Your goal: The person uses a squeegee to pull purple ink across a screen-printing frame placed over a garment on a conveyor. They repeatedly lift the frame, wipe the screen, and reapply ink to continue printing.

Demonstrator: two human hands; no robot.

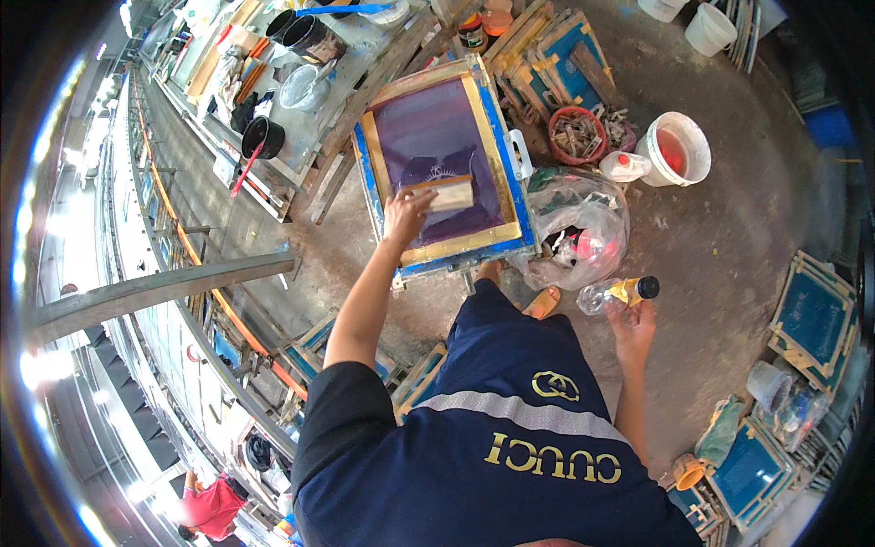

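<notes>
Has framed screen (pixel 433 128) at upper ctr. Grips pale block (pixel 453 194) over it w/ L hand (pixel 406 217); could scratch it if tilted on edge. Holds capped bottle (pixel 622 294) w/ R hand (pixel 633 328), right of ctr; might drop w/ loose fingertip grip.

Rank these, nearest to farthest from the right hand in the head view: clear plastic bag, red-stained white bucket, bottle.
1. Bottle: in the right hand.
2. Clear plastic bag: ahead, left.
3. Red-stained white bucket: farther ahead, right.
</notes>
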